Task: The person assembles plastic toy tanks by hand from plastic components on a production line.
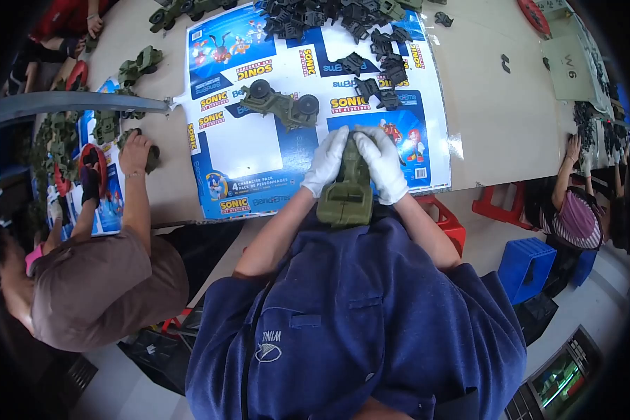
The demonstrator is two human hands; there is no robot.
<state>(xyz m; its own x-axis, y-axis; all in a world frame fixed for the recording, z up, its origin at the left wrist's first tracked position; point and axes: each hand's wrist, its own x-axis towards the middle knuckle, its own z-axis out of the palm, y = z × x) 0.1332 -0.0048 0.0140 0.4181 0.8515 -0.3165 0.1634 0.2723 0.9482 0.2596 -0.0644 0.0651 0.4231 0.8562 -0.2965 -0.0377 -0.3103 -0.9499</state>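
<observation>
Both of my hands wear white gloves. My left hand [327,164] is closed on the left side of an olive-green toy vehicle [346,199], and my right hand [381,166] grips its right side. Held at the table's near edge in front of my chest, the vehicle has its boxy end toward me; its far end is partly covered by my fingers. Beyond my left hand, a second green toy vehicle [280,105] lies tipped on the printed sheet, two dark wheels showing. Small dark plastic parts [381,87] lie farther off, past my right hand.
A heap of dark parts [308,17] covers the sheet's far edge [248,10]. A grey metal bar [84,103] reaches in from the left. One co-worker's hand [136,152] touches a green piece there. Red stools [500,204] and a blue crate [526,269] stand right of me.
</observation>
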